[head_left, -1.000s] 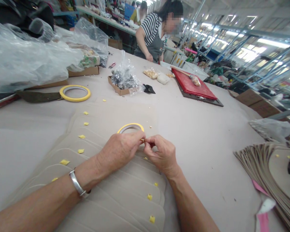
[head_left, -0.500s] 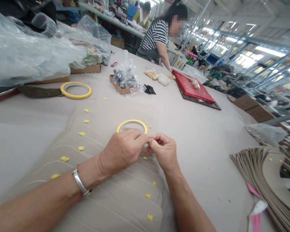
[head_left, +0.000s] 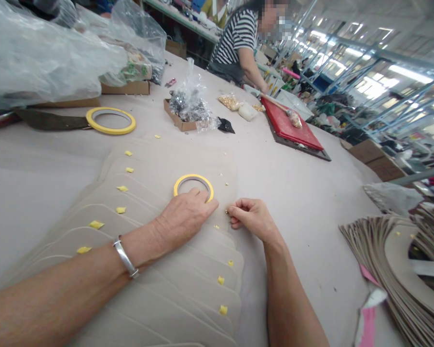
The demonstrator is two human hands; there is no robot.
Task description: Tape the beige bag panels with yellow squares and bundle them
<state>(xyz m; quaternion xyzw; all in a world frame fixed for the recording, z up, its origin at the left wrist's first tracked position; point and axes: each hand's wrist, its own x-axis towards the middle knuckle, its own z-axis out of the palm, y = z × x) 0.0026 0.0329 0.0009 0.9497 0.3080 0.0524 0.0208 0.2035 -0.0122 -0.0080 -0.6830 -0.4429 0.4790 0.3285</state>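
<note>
- Left hand (head_left: 188,207): positioned over the near side of a roll of yellow tape (head_left: 192,177); fingers closed on its near rim. A metal bracelet (head_left: 126,260) encircles the wrist.
- Right hand (head_left: 251,218): just right of the left hand, the two apart; thumb and index finger pinched narrow on a small gold-coloured piece (head_left: 227,211). The piece's exact shape is too small to tell.
- Roll of yellow tape: located above the far part of the overlapping tan sheets (head_left: 181,294); full contact with them cannot be determined.
- Tan sheets: fanned from near to far on the table (head_left: 296,202). Yellow tabs (head_left: 96,224) run along the left side; more mark the right side.
- Second tape roll (head_left: 112,130): far left, on the table, beside a dark strip (head_left: 52,120).
- Cardboard tray (head_left: 183,123): far centre, containing a clear bag of dark pieces (head_left: 191,107).
- Red board (head_left: 292,125): far right of the tray.
- Curved tan stack (head_left: 378,250): near right.
- Co-worker in a striped top (head_left: 237,41): far side of the table, one arm extended toward the red board.
</note>
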